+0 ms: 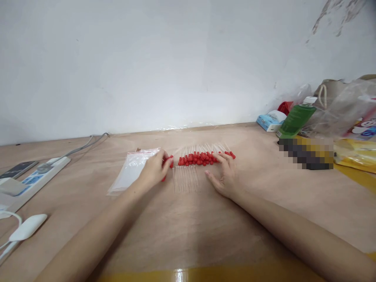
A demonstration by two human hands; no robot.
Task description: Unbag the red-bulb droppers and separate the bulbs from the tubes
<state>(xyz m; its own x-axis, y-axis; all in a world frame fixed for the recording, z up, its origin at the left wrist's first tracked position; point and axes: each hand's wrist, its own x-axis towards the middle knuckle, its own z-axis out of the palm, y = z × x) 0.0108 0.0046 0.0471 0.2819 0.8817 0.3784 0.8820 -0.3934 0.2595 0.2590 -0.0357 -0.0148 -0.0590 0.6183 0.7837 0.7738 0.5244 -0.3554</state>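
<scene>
Glass droppers with red rubber bulbs lie in a packed row in the middle of the table. Their thin clear tubes point both toward me and toward the wall. At the left end of the row, my left hand is closed on red-bulbed droppers; red shows at its fingertips and below its palm, and the hand hides the rest. My right hand rests at the right end with thumb and fingers apart, its fingertips touching the bulbs. Clear zip bags lie flat beneath and left of my left hand.
A white power strip with a cable, a phone and a white plug-like device are at the left. On the right stand a green bottle, a blue tissue pack and plastic bags. A wall rises behind.
</scene>
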